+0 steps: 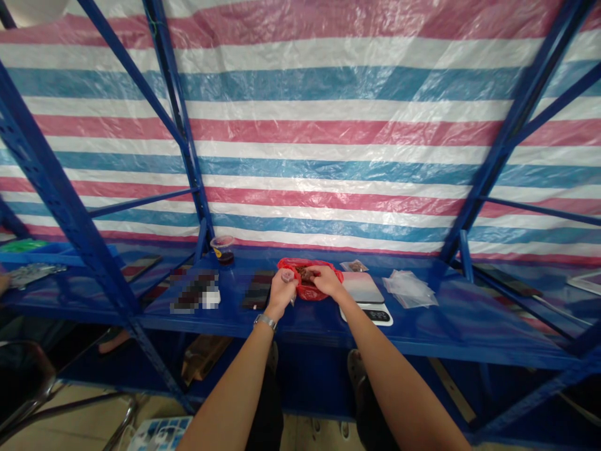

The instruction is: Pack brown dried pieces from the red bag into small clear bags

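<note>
A red plastic bag [313, 292] lies open on the blue shelf, with small brown pieces [304, 275] inside. My right hand [325, 280] reaches into it from the right, fingertips closed among the pieces. At the bag's left edge, my left hand [282, 291] is closed around what looks like a small clear plastic bag [293, 299]; most of it is hidden by the fingers. Just right of the red bag stands a white digital scale [362, 289] with a dark display. Behind the scale lies a small clear bag with brown contents [354, 266].
Flat clear plastic bags [410, 289] lie right of the scale. A dark phone-like slab [257, 290] sits left of my left hand, and a plastic cup with dark liquid [223, 250] stands behind it. Blue metal posts [181, 119] frame the shelf; a striped sheet [328, 131] hangs behind.
</note>
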Demonstrator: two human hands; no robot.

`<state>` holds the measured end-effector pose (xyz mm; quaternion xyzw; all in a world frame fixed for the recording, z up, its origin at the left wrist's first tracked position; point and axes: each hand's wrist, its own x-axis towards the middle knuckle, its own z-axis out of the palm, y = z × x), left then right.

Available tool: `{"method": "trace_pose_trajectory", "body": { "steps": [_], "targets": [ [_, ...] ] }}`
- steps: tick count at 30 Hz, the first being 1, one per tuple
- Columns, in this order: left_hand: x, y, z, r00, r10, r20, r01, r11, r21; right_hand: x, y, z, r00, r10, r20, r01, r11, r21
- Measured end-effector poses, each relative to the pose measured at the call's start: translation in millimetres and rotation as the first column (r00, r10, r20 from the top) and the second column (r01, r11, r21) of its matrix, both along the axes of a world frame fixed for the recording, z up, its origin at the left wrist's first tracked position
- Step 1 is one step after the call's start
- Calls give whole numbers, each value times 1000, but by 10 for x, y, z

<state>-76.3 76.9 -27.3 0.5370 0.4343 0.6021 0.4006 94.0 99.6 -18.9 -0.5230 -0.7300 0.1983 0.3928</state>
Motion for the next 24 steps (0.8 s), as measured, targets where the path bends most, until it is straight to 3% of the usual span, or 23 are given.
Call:
{"method": "trace_pose_trajectory", "body": {
  "steps": [9, 12, 18, 24],
  "targets": [
    [65, 17, -36, 981, 10, -193, 14, 993, 118, 22, -135, 209, 991, 67, -116, -55, 993, 104],
    [102, 22, -50, 973, 25, -227, 5, 991, 131, -39, -275, 309, 995, 96, -36, -88, 979, 184],
    [155, 57, -98, 968, 51, -247, -15, 989, 144, -102, -455, 445, 958, 53, 281, -167, 900, 402],
    [150, 58, -85, 970, 66, -232, -33, 989, 147, -119, -420, 431, 973, 15, 229, -107, 913, 394]
  ]
}}
